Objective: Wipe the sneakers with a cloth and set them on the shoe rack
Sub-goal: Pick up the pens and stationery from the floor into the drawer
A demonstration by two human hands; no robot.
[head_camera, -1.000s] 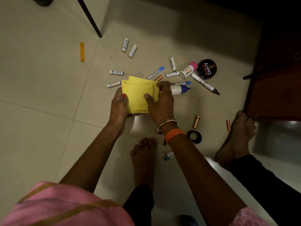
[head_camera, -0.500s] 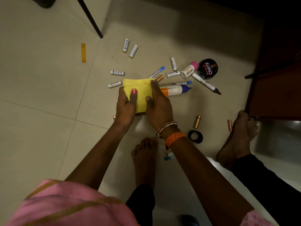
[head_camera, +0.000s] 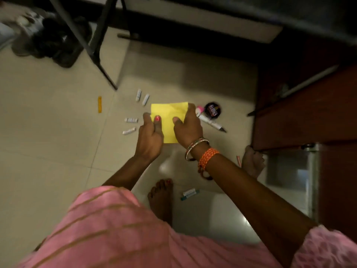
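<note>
A folded yellow cloth (head_camera: pixel 170 118) is held above the tiled floor between both hands. My left hand (head_camera: pixel 149 135) pinches its left edge, thumb on top. My right hand (head_camera: pixel 188 126) grips its right edge, with bangles on that wrist. Dark shoes (head_camera: pixel 52 38), blurred, lie on the floor at the top left beside a black metal frame leg (head_camera: pixel 92 49). Whether that frame is the shoe rack I cannot tell.
Small white tubes (head_camera: pixel 131 120), a yellow stick (head_camera: pixel 99 104), a black marker (head_camera: pixel 211 123), a round black tin (head_camera: pixel 212 110) and a pink-capped bottle (head_camera: pixel 199 110) lie scattered on the floor. A brown wooden cabinet (head_camera: pixel 301 113) stands at the right. My bare feet (head_camera: pixel 161 198) are below.
The view has tilted up and away from the floor, bringing the dark shoes and the frame legs into view. Both hands have lifted the folded cloth, still holding it.
</note>
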